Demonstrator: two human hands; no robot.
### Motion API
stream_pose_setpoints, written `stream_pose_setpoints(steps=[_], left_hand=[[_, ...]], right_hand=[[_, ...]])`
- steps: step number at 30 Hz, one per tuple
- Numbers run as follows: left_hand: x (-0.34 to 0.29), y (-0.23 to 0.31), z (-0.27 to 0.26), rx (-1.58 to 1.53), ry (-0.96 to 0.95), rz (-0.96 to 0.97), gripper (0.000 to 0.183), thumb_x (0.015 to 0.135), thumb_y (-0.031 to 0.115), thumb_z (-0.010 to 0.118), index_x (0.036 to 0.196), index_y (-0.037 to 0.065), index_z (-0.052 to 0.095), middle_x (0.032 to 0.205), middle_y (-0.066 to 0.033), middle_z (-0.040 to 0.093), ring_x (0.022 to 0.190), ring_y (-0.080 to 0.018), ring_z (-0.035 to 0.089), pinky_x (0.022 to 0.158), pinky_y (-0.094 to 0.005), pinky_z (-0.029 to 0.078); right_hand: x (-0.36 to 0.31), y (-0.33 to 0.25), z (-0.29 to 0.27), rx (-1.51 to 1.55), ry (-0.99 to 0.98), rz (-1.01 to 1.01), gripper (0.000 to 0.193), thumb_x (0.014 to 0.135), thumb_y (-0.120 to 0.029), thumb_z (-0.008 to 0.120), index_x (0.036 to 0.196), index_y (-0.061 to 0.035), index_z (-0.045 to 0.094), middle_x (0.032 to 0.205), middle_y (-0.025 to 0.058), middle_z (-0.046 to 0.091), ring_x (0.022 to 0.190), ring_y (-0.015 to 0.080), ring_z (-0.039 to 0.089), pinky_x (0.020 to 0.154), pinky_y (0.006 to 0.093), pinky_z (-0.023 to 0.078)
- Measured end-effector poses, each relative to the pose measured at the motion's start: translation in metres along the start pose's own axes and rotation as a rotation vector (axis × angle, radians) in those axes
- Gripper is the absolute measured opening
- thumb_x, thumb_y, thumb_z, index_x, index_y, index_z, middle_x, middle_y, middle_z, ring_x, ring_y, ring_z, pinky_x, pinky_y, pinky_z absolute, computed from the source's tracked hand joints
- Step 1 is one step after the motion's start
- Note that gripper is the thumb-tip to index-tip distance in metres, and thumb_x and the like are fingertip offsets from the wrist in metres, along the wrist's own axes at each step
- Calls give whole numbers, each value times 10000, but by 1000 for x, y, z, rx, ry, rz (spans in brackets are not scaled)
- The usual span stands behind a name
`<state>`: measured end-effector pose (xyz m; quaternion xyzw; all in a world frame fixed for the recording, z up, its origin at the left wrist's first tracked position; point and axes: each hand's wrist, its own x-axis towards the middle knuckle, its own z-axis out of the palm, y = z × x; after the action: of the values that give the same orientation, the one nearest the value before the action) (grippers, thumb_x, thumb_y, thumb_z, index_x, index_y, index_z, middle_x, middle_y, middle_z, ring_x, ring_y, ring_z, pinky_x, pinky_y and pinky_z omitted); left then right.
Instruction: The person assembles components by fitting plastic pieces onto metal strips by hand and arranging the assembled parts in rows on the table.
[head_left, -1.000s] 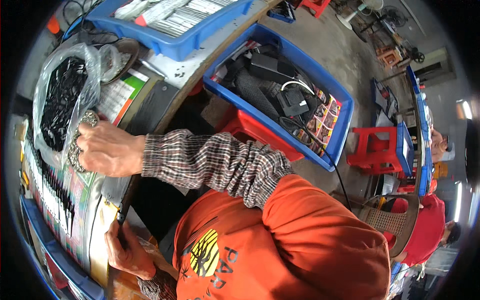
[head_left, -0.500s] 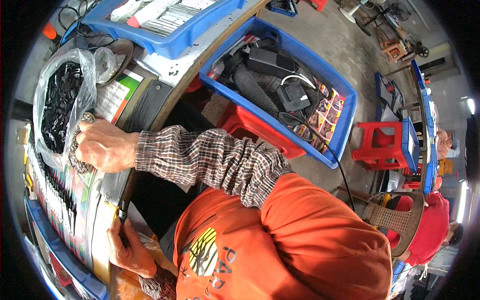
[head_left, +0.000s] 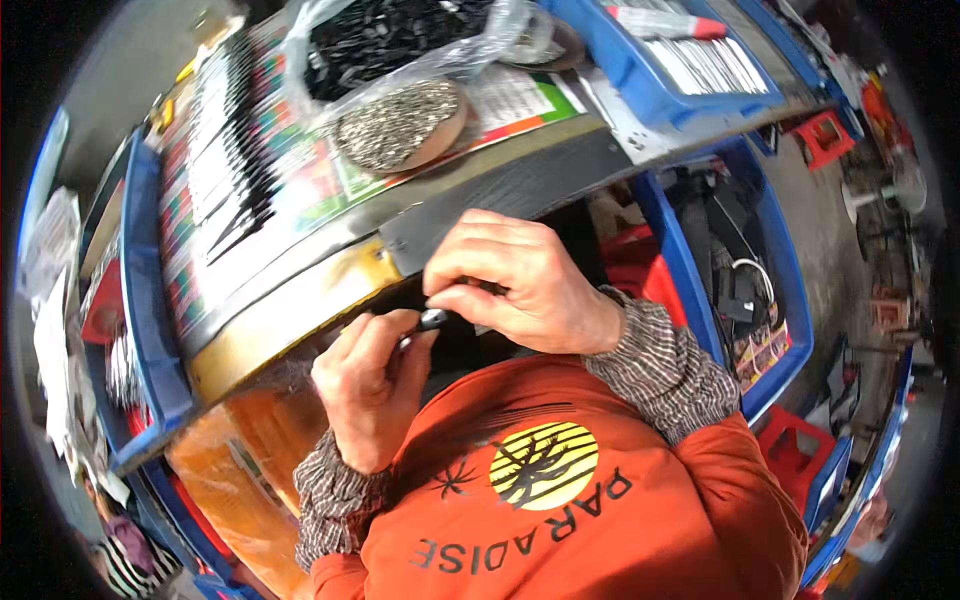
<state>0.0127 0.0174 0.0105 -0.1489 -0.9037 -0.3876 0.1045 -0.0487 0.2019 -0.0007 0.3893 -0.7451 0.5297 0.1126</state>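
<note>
Both hands meet on a small dark part at the table's near edge.

The left hand pinches the small dark part in closed fingertips; the right hand, fingers curled, grips its other end, just below the table edge.

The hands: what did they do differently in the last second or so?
The right hand came off the round tray of small metal parts on the bench and drew in to the chest, where it now meets the left hand on a small dark pen-like piece. The clear bag of black parts stayed put.
</note>
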Motion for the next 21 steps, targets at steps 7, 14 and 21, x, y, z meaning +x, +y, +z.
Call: stream_pose_setpoints(steps=[7, 14, 21], left_hand=[[-6, -2, 0, -78, 22, 6, 195, 715, -18, 710, 883, 16, 615, 660, -97, 542, 552, -244, 547, 499, -334, 434], [-8, -10, 3, 27, 49, 83, 180, 718, -17, 723, 864, 2, 619, 675, -98, 567, 554, -211, 560, 503, -296, 437], [-8, -13, 5, 70, 72, 112, 210, 689, 10, 708, 866, 43, 601, 650, -87, 503, 565, -271, 538, 504, -368, 445]], right_hand=[[-9, -3, 12, 56, -22, 29, 109, 755, -6, 688, 827, -14, 607, 818, 71, 617, 763, 224, 590, 689, 324, 474], [-13, -2, 14, 48, -43, 77, 109, 771, -20, 689, 838, -8, 604, 844, 83, 622, 775, 228, 598, 710, 331, 477], [-12, -1, 19, -97, -35, -37, 136, 744, -23, 699, 841, -6, 605, 854, 97, 614, 775, 260, 607, 689, 357, 487]])
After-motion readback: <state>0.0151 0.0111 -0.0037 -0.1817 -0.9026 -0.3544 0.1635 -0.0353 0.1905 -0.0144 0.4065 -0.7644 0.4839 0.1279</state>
